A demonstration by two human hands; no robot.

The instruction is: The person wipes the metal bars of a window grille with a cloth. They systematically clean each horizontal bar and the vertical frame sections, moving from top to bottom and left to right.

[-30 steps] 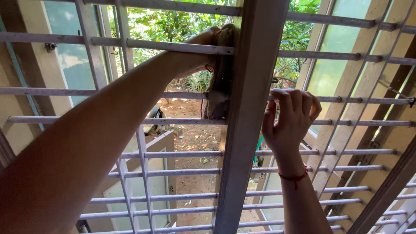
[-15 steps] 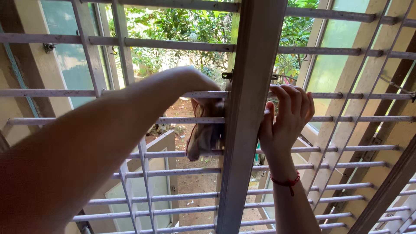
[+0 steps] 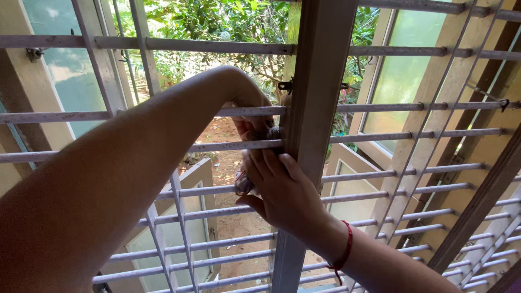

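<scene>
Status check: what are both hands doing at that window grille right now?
Left hand reaching through the grille bars, gripping the cloth. Right hand on the cloth beside the centre post. Bars crowd both hands.

My right hand (image 3: pixel 282 192) has left the bar to the right of the grille post (image 3: pixel 309 135) and crossed in front of it, fingers now at the cloth (image 3: pixel 244 182); my left hand (image 3: pixel 252 116) has come down from the upper bar, the cloth with it
</scene>
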